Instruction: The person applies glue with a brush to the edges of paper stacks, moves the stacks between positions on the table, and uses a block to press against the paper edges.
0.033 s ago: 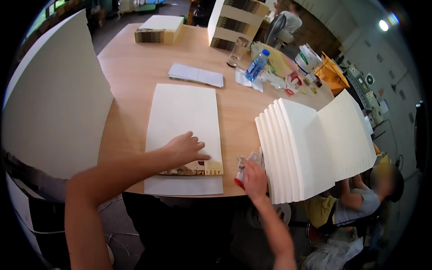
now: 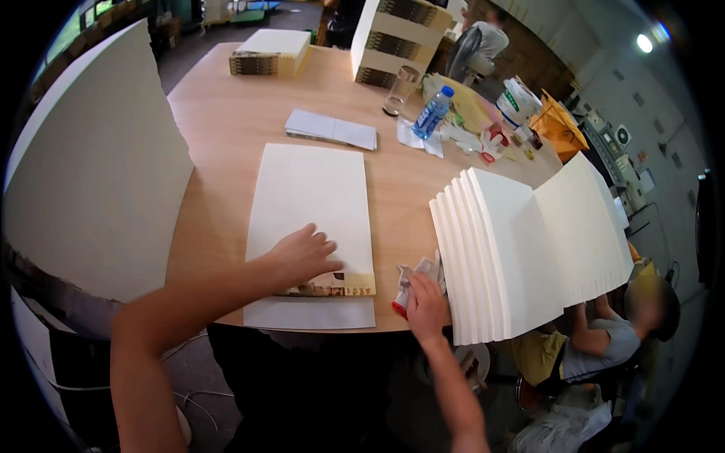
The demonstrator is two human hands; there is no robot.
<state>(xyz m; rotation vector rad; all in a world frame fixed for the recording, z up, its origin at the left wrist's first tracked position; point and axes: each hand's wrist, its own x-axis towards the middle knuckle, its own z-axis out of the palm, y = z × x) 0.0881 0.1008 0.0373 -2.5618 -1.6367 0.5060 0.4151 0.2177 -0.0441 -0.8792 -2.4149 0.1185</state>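
Observation:
In front of me lies a flat white sheet or stack of sheets point(image 2: 310, 189), with a brown-and-cream printed strip point(image 2: 359, 285) along its near end. A pale board point(image 2: 310, 313) sticks out from under it at the table's front edge. My left hand point(image 2: 302, 253) is over the near part of the white sheet, just above the strip, fingers apart and slightly bent. It holds nothing; whether it touches the paper I cannot tell. To the right, my right hand point(image 2: 427, 303) is closed on a crumpled whitish cloth point(image 2: 432, 266) with a red edge, resting on the table.
Thick cream page bundles point(image 2: 472, 257) fan out at the right. A tall white stack point(image 2: 98, 166) stands at the left. Farther back are small white cards point(image 2: 330, 128), a book block point(image 2: 272, 53), a glass tumbler point(image 2: 400, 90) and a blue-capped bottle point(image 2: 433, 113). A person point(image 2: 604, 332) sits at right.
My left hand has shifted slightly left over the sheet. My right hand stays on the cloth. The whole view has moved a little.

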